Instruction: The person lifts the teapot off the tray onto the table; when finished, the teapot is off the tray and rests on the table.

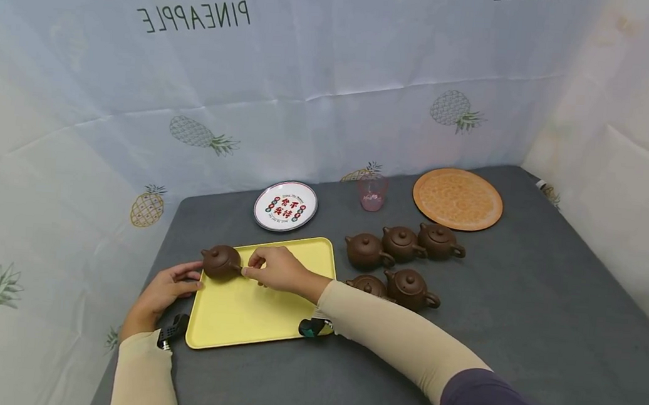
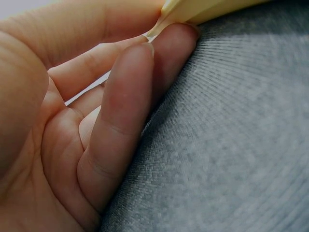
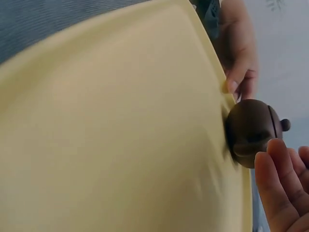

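A brown clay teapot (image 1: 221,262) sits at the far left corner of a yellow tray (image 1: 260,314), its handle toward the right. The right hand (image 1: 277,268) is at that handle, thumb and forefinger bent to pinch its end. In the right wrist view, the right hand's fingertips (image 3: 275,147) overlap the teapot (image 3: 248,118) beside the handle. The left hand (image 1: 168,286) holds the tray's left rim next to the teapot. The left wrist view shows the left hand (image 2: 116,96) close up, with its fingertips at the yellow rim (image 2: 193,12) and part of the grip hidden.
Several similar teapots (image 1: 403,242) stand right of the tray in two rows; the right forearm partly covers one (image 1: 368,285). A white plate (image 1: 286,206), a pink cup (image 1: 372,193) and a round orange-brown mat (image 1: 457,199) lie along the back, before a pineapple-print curtain (image 1: 330,127).
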Available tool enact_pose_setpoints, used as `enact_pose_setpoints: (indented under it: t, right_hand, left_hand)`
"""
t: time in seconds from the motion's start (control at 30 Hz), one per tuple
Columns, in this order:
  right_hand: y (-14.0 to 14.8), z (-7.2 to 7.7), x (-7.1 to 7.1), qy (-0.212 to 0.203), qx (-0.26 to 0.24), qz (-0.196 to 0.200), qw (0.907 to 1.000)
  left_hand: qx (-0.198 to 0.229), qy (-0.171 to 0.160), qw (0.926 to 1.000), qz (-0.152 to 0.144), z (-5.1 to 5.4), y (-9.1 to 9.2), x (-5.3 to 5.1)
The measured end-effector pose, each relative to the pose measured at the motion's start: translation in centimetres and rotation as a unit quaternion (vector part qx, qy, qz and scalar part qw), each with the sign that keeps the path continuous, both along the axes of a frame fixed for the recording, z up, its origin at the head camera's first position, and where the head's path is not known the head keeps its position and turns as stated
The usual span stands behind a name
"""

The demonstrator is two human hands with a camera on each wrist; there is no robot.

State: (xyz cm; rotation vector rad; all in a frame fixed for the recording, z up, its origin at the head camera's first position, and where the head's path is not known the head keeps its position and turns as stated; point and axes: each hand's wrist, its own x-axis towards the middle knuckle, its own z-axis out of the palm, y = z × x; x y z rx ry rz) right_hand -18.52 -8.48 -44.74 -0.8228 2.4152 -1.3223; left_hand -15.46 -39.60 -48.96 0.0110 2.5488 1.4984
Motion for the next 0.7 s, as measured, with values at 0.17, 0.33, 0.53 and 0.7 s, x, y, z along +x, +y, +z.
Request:
enact_pose_setpoints:
  t: [0.17, 0.33, 0.53, 0.7]
  right_hand:
    - [-1.8, -1.0, -0.5, -0.039, -0.033, -0.021, 0.9985]
    - [-3.2, -1.6, -0.8, -0.054, -0.053, -0.041, 0.9963]
    - [-4.2, -2.0, -1.0, -0.063, -0.058, -0.063, 0.9943]
    - [-4.7, -2.7, -1.0, -0.061, -0.046, -0.081, 0.9938]
  left_hand:
    - [-0.001, -0.004, 1.0000, 0.004, 0.2, 0.1, -0.1]
    - [0.005, -0.005, 1.0000, 0.005, 0.2, 0.1, -0.1]
    - [0.000, -0.008, 0.9999, 0.006, 0.3, 0.1, -0.1]
    - [-0.001, -0.005, 1.0000, -0.001, 0.2, 0.0, -0.1]
